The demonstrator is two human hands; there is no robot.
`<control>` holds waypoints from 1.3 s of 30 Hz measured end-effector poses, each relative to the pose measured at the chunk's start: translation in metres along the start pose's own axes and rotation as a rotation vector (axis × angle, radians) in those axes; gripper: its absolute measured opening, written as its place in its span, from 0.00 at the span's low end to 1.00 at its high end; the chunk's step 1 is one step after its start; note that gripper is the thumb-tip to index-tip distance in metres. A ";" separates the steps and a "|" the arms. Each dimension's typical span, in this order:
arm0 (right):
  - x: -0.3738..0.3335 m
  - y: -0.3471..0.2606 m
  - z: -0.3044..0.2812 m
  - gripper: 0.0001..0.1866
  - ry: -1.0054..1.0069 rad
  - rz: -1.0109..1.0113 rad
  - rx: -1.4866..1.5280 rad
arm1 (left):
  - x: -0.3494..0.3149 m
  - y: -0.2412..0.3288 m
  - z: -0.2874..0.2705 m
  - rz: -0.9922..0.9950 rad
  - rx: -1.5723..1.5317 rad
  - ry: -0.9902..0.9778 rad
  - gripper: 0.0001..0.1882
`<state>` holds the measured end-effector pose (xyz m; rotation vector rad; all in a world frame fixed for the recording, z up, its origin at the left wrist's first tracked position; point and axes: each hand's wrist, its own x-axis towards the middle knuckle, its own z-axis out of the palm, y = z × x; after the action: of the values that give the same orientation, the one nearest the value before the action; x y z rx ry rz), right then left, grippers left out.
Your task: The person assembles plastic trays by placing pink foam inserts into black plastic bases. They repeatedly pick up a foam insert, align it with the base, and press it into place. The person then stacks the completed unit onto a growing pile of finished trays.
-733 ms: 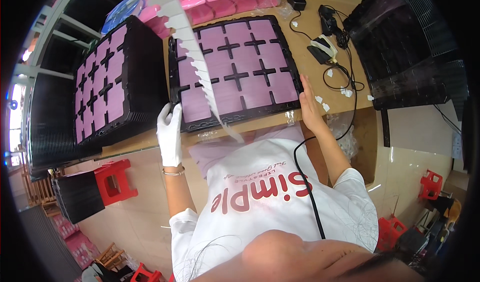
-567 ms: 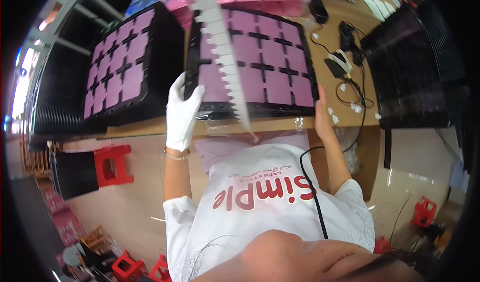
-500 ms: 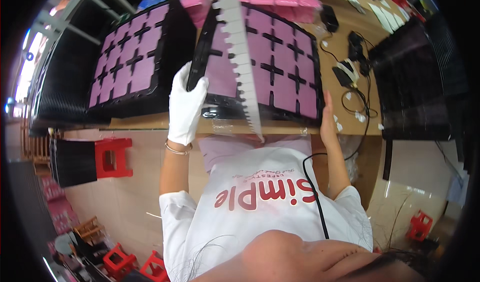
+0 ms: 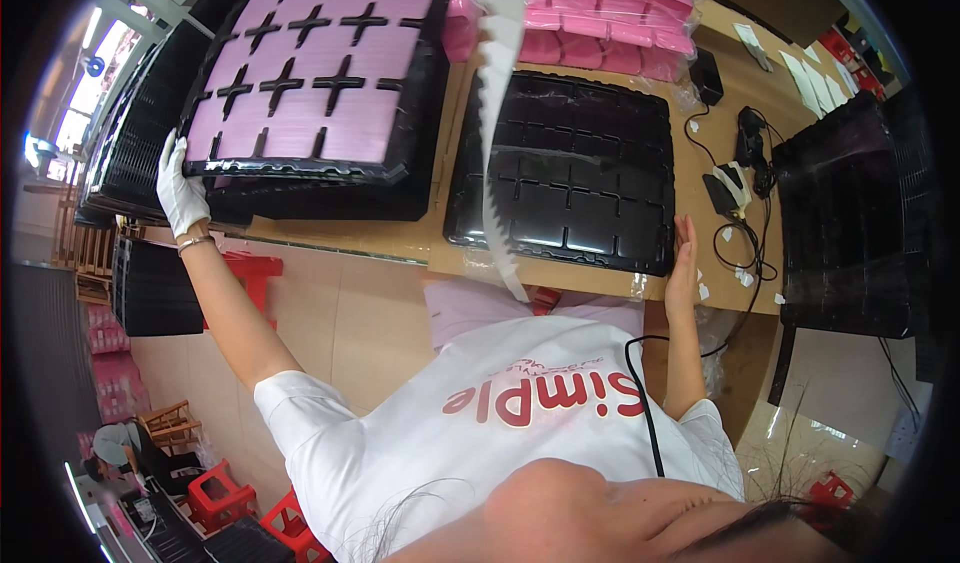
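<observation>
My left hand point(image 4: 183, 191), in a white glove, grips the front left corner of a black tray point(image 4: 420, 83). Pale purple sheets point(image 4: 300, 123) fill this tray between black cross-shaped dividers. The tray rests, slightly tilted, on a stack of black trays point(image 4: 330, 201) at the left of the table. In front of me lies another black tray point(image 4: 570, 178), its dividers bare and no purple sheets showing. Bare and with fingers extended, my right hand point(image 4: 682, 273) stands at that tray's right edge; whether it touches is unclear.
A white toothed strip point(image 4: 495, 113) hangs across the middle of the view. Wrapped pink bundles point(image 4: 600, 13) lie at the back. Black cables point(image 4: 750, 158) and paper scraps are on the cardboard-covered table point(image 4: 720, 293). More black trays point(image 4: 840, 223) stand at the right, and red stools point(image 4: 218, 493) at the lower left.
The tray with purple sheets has moved left, from in front of me onto the left stack, with my left hand on it. The bare black tray is now uncovered. My right hand stays at the right.
</observation>
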<state>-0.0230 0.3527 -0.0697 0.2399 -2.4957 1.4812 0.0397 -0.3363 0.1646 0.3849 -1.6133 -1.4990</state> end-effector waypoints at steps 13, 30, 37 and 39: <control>0.005 -0.052 -0.002 0.32 0.046 -0.119 0.033 | -0.084 0.029 0.102 0.509 1.053 -0.445 0.32; 0.028 -0.120 0.032 0.32 -0.308 -0.441 0.056 | -0.176 0.013 0.175 0.761 1.457 -0.487 0.23; 0.030 -0.126 0.040 0.29 -0.375 -0.420 0.110 | -0.164 0.004 0.177 0.758 1.412 -0.496 0.22; 0.030 -0.127 0.042 0.27 -0.374 -0.438 0.117 | -0.170 0.005 0.179 0.744 1.455 -0.485 0.23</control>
<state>-0.0243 0.2543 0.0258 1.0968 -2.3933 1.4941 0.0033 -0.0953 0.1241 0.1115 -2.6144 0.3558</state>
